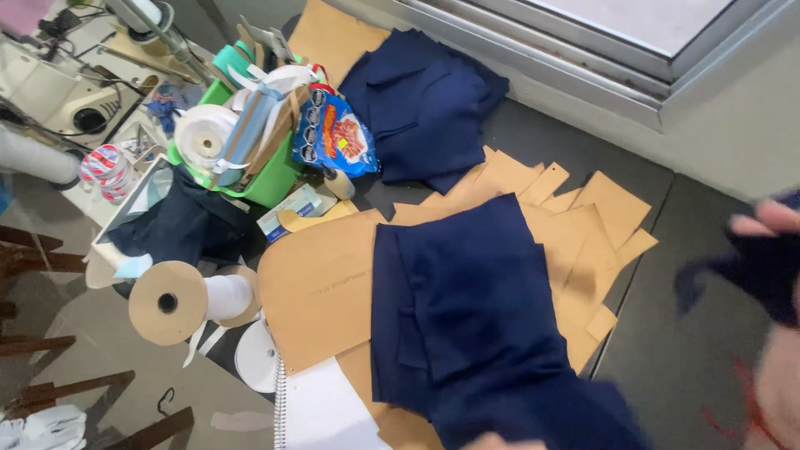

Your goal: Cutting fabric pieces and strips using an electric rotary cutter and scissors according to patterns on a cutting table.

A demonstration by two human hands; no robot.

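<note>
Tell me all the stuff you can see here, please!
Navy fabric pieces: one spread in the middle on the patterns, one folded pile at the top.
Brown paper patterns: many, tan, under and around the middle fabric.
Green basket: one, top left, stuffed with tape rolls and strips.
Snack bag: one, blue, leaning on the basket.
White tape spool: one, cardboard ends, left.
Spiral notebook: one, white, bottom.
Sewing machine: one, cream, top left corner.
Right hand: blurred at the right edge, gripping a dark navy scrap.
Left hand: only a sliver at the bottom edge.
</note>
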